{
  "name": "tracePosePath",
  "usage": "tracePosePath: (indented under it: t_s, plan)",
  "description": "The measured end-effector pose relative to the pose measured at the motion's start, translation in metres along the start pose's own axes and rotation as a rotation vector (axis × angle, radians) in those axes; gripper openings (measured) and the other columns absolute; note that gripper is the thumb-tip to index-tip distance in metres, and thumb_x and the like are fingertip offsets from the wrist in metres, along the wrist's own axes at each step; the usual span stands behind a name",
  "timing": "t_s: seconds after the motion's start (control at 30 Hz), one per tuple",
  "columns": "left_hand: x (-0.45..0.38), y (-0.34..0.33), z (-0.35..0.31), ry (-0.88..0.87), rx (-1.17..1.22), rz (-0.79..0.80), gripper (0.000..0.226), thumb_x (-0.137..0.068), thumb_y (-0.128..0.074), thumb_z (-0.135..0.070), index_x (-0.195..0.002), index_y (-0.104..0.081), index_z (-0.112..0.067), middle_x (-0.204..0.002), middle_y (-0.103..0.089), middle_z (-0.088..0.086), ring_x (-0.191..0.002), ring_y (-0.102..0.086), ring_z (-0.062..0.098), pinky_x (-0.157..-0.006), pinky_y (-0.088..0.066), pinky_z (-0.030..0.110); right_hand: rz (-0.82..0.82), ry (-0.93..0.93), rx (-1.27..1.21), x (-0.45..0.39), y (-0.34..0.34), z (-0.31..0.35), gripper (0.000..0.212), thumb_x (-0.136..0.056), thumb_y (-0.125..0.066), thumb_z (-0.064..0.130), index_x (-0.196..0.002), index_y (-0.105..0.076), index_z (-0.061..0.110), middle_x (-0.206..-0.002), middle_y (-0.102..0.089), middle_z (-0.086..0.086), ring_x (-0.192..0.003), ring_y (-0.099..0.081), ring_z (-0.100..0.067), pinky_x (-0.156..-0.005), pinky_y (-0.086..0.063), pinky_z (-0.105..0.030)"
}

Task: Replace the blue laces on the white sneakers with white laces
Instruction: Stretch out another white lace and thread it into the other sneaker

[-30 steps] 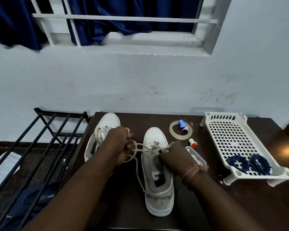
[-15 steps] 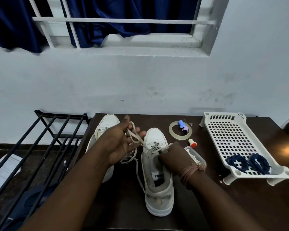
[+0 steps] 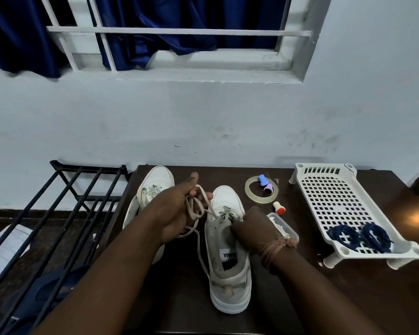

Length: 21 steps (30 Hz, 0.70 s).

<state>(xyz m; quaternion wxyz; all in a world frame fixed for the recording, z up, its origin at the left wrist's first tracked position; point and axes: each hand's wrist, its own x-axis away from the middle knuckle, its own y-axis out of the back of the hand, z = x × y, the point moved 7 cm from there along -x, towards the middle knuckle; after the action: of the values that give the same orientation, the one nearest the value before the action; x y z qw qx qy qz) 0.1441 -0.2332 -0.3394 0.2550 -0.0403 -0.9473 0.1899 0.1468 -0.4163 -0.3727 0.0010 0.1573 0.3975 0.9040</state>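
1. Now we have the white lace (image 3: 196, 209) looped through our left hand (image 3: 177, 211), fingers half curled, running to the near sneaker (image 3: 228, 257) at the table's (image 3: 348, 298) front middle.
2. Our right hand (image 3: 249, 228) grips that sneaker's tongue, closed.
3. Slack could tangle or pull out of an eyelet if we tug unevenly.
4. The blue laces (image 3: 361, 238) lie coiled in the white basket (image 3: 336, 197) by the right edge.

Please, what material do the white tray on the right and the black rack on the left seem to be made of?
The white tray looks like moulded plastic, matt: one piece with a grid of square holes and round socket feet. The black rack seems painted metal: thin straight bars with a dull dark finish, though coated plastic cannot be excluded.
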Motion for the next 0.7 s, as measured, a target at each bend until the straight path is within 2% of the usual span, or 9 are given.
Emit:
tracePosePath:
  t_s: [0.07, 0.13, 0.17, 0.23, 0.37, 0.47, 0.5, 0.57, 0.7]
  plan:
    - [0.002, -0.006, 0.0, 0.035, 0.162, 0.036, 0.055, -0.102, -0.048, -0.051, -0.06, -0.044, -0.016, -0.063, -0.053, 0.005, -0.068, -0.059, 0.023, -0.087, -0.054, 0.044, -0.005, 0.003, -0.004, 0.001, 0.002, 0.001, 0.026, -0.085, -0.06, 0.008, -0.107, -0.052, -0.005, -0.073, -0.053, -0.002, -0.06, -0.046, -0.008, -0.045, -0.026, -0.02]
    - [0.002, 0.002, 0.004, 0.078, 0.09, -0.042, 0.051, -0.103, -0.046, -0.051, -0.065, -0.042, -0.017, -0.056, -0.039, -0.001, -0.047, -0.04, 0.013, -0.054, -0.053, 0.027, 0.0, -0.001, 0.0, 0.002, 0.002, 0.001, 0.025, -0.087, -0.058, 0.007, -0.108, -0.05, -0.004, -0.072, -0.051, -0.001, -0.06, -0.045, -0.007, -0.046, -0.027, -0.021]
    - [0.003, 0.007, 0.006, 0.103, 0.009, -0.088, 0.048, -0.103, -0.046, -0.05, -0.068, -0.04, -0.017, -0.056, -0.036, -0.003, -0.041, -0.031, 0.009, -0.041, -0.041, 0.021, -0.002, -0.001, 0.004, 0.003, 0.003, 0.001, 0.024, -0.087, -0.058, 0.008, -0.108, -0.051, -0.003, -0.071, -0.051, 0.0, -0.06, -0.045, -0.006, -0.046, -0.027, -0.021]
    - [0.006, 0.013, 0.011, 0.164, -0.111, -0.139, 0.044, -0.103, -0.05, -0.046, -0.071, -0.04, -0.019, -0.054, -0.036, -0.005, -0.036, -0.023, 0.006, -0.034, -0.023, 0.016, -0.016, 0.0, -0.001, 0.004, 0.005, 0.002, 0.023, -0.088, -0.057, 0.008, -0.107, -0.052, -0.002, -0.071, -0.051, 0.0, -0.06, -0.045, -0.007, -0.047, -0.028, -0.022]
    - [0.004, 0.029, 0.012, 0.131, -0.626, -0.294, 0.043, -0.1, -0.057, -0.045, -0.092, -0.065, -0.003, -0.062, -0.056, 0.002, -0.035, -0.041, 0.01, -0.04, -0.029, 0.016, -0.004, -0.007, -0.016, 0.006, 0.005, 0.003, 0.022, -0.089, -0.055, 0.008, -0.109, -0.051, -0.001, -0.073, -0.05, -0.001, -0.061, -0.046, -0.009, -0.047, -0.03, -0.023]
    - [0.0, 0.035, 0.011, 0.082, -0.879, -0.382, 0.051, -0.094, -0.061, -0.051, -0.102, -0.07, -0.001, -0.087, -0.071, 0.019, -0.077, -0.072, 0.03, -0.063, -0.043, 0.026, -0.014, 0.001, -0.011, 0.007, 0.005, 0.003, 0.026, -0.091, -0.055, 0.012, -0.113, -0.05, -0.002, -0.077, -0.05, 0.0, -0.061, -0.043, -0.007, -0.047, -0.027, -0.02]
    - [0.0, 0.035, 0.011, 0.076, -0.971, -0.393, 0.051, -0.094, -0.062, -0.051, -0.096, -0.069, -0.001, -0.09, -0.071, 0.021, -0.09, -0.071, 0.034, -0.066, -0.043, 0.027, -0.017, 0.0, -0.011, 0.007, 0.005, 0.003, 0.027, -0.092, -0.056, 0.013, -0.114, -0.05, -0.002, -0.079, -0.05, 0.0, -0.061, -0.042, -0.008, -0.047, -0.027, -0.02]
    - [0.0, 0.033, 0.006, 0.046, -1.149, -0.425, 0.044, -0.093, -0.064, -0.048, -0.081, -0.06, -0.006, -0.083, -0.065, 0.016, -0.091, -0.068, 0.034, -0.061, -0.038, 0.028, -0.009, -0.015, -0.024, 0.006, 0.005, 0.003, 0.028, -0.092, -0.057, 0.014, -0.114, -0.049, -0.001, -0.082, -0.051, -0.001, -0.063, -0.043, -0.01, -0.048, -0.027, -0.02]
    - [0.005, 0.027, -0.002, -0.083, -1.29, -0.519, 0.033, -0.093, -0.064, -0.042, -0.096, -0.051, -0.012, -0.099, -0.064, 0.006, -0.1, -0.062, 0.029, -0.075, -0.041, 0.032, -0.004, -0.037, -0.047, 0.006, 0.004, 0.002, 0.028, -0.089, -0.057, 0.013, -0.111, -0.051, -0.001, -0.09, -0.057, -0.007, -0.07, -0.049, -0.016, -0.049, -0.029, -0.021]
